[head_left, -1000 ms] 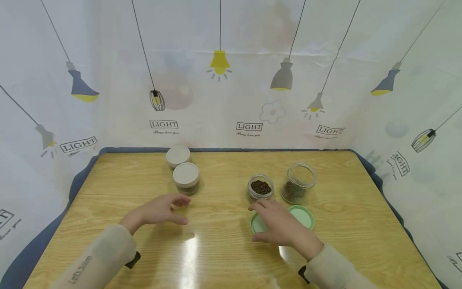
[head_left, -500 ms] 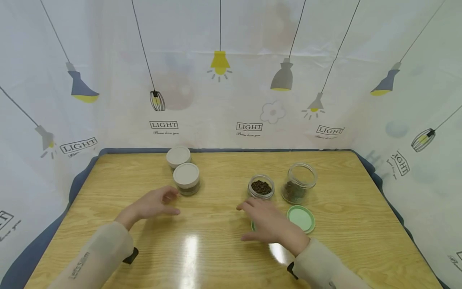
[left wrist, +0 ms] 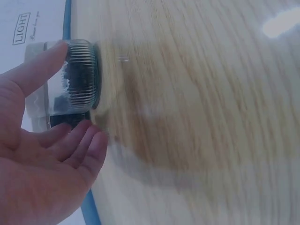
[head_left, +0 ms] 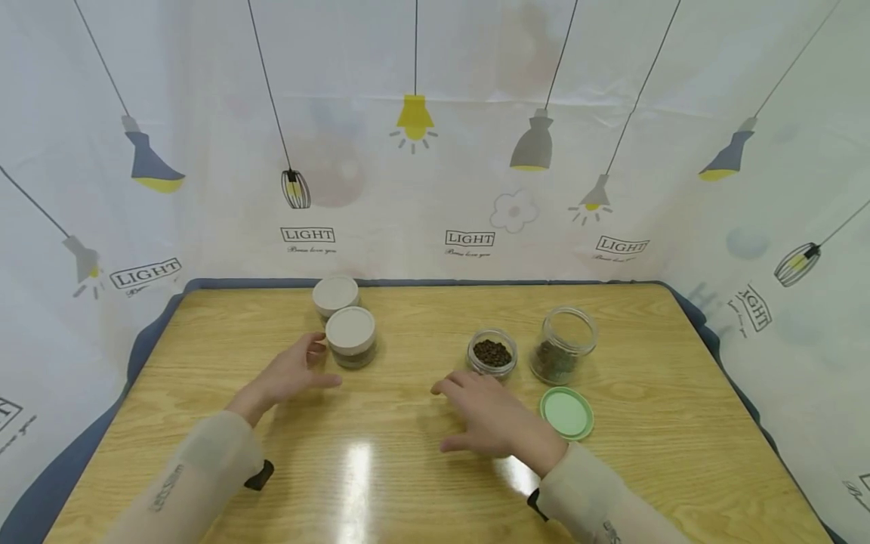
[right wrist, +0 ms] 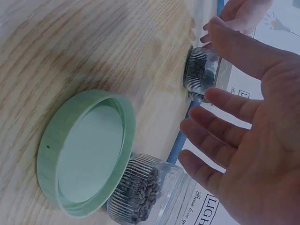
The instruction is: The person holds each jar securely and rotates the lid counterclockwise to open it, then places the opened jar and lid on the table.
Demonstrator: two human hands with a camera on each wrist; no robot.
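Note:
My left hand (head_left: 288,375) is at the near left side of a ribbed glass jar with a whitish lid (head_left: 350,330). Its thumb and fingers are spread apart beside the jar (left wrist: 80,77); whether a fingertip touches the glass I cannot tell. A second lidded jar (head_left: 336,293) stands just behind. My right hand (head_left: 492,415), holding nothing, hovers with parted fingers in front of a small open jar of dark brown bits (head_left: 492,353). In the right wrist view a green lid (right wrist: 89,159) lies below that hand, rim up.
A larger open jar (head_left: 563,355) with dark contents stands right of the small open one. Before it lies a green lid (head_left: 567,413) on the wooden table (head_left: 680,446). A printed cloth (head_left: 435,181) rises behind the table's far edge.
My right hand has shifted left, off the right-hand green lid, now covering the other lid in the head view. My left hand drew back left, then moved up to the front lidded jar.

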